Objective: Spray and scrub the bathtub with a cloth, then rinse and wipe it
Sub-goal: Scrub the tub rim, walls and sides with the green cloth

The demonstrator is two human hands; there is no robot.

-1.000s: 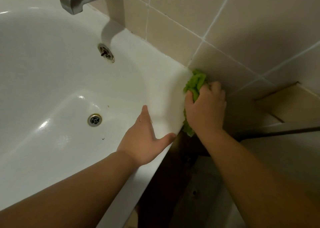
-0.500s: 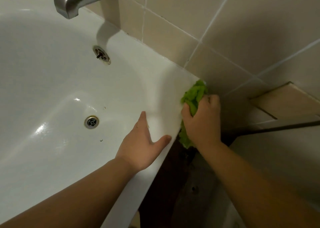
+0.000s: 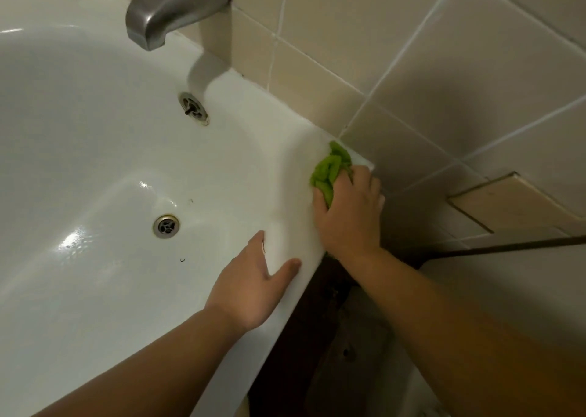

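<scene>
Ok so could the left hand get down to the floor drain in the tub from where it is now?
Probably yes. The left hand rests flat on the bathtub rim, its fingers over the inner edge, and the floor drain lies below it with only bare tub surface between. The right hand and green cloth are off to the side.

Beige tiled wall [image 3: 396, 36] with white grout fills twelve to three o'clock; dim, dark floor [image 3: 333, 353] at five o'clock.

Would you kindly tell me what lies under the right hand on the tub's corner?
A bunched green cloth sticks out from under the right hand, pressed on the bathtub rim. The cloth's remainder and the rim beneath are covered.
</scene>
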